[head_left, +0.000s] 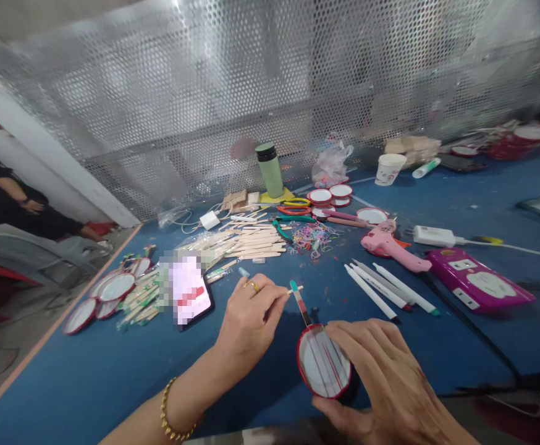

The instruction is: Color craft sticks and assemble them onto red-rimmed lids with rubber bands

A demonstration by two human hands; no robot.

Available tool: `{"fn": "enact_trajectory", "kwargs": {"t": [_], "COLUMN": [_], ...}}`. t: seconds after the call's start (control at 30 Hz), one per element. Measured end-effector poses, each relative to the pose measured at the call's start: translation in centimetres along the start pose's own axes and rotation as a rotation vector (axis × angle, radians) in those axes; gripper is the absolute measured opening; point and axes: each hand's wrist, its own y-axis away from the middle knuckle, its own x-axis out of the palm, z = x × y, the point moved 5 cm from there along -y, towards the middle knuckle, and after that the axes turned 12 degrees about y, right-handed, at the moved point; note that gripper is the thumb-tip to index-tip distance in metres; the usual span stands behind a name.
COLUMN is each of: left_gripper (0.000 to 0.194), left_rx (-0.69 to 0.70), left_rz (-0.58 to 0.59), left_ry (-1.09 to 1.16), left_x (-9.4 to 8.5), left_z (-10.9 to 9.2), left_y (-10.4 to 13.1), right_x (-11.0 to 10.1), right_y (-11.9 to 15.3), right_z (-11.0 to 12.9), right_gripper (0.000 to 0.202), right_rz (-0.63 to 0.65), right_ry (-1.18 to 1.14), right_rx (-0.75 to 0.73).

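My right hand grips a miniature banjo-like craft by its round body, thumb at the bottom and fingers along the right rim. The body is white with a red rim and thin dark strings across it. Its narrow neck, coloured red and teal, points up and away. My left hand, closed in a pinch, holds a small pale wooden stick against the neck near its teal tip. A gold ring and a beaded bracelet are on the left arm. The fingertips partly hide the stick.
Left of my hands lie a phone, bundled sticks and red-rimmed discs. Behind are loose wooden sticks, rubber bands, pliers and a green bottle. White markers, a pink glue gun and a purple power strip sit right.
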Motion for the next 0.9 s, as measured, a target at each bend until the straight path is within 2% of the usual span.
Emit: {"fn": "enact_trajectory", "kwargs": {"t": [0.9], "left_gripper": [0.013], "left_rx": [0.004], "left_rz": [-0.001], "left_ry": [0.013], "left_x": [0.15], "left_z": [0.22], "left_y": [0.11], "right_x": [0.05], "right_y": [-0.11], "right_z": [-0.07], "right_gripper": [0.044], "right_rz": [-0.032], "right_ry": [0.017], "right_rx": [-0.017]}}
